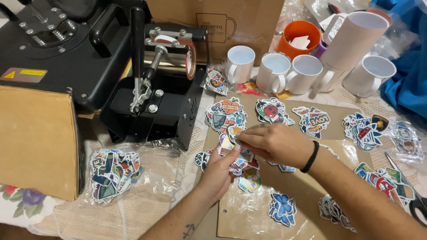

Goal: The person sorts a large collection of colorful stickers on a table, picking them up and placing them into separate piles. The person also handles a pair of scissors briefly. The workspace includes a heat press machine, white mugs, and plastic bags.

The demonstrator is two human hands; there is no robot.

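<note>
My left hand (218,175) holds a fanned stack of colourful stickers (242,165) over a brown cardboard sheet (311,186). Just above it, my right hand (271,142), with a black band on its wrist, pinches the top sticker (232,133) of that stack between thumb and fingers. More sticker piles lie around the hands: one (224,113) just beyond them, a ladybird pile (271,111) and a blue butterfly sticker (282,209) nearer to me.
A black mug heat press (153,95) stands at the left beside a flat press (53,49). Several white mugs (271,71) and an orange cup (300,38) line the back. A bagged sticker pile (111,173) lies at the left; scissors (411,195) at the right edge.
</note>
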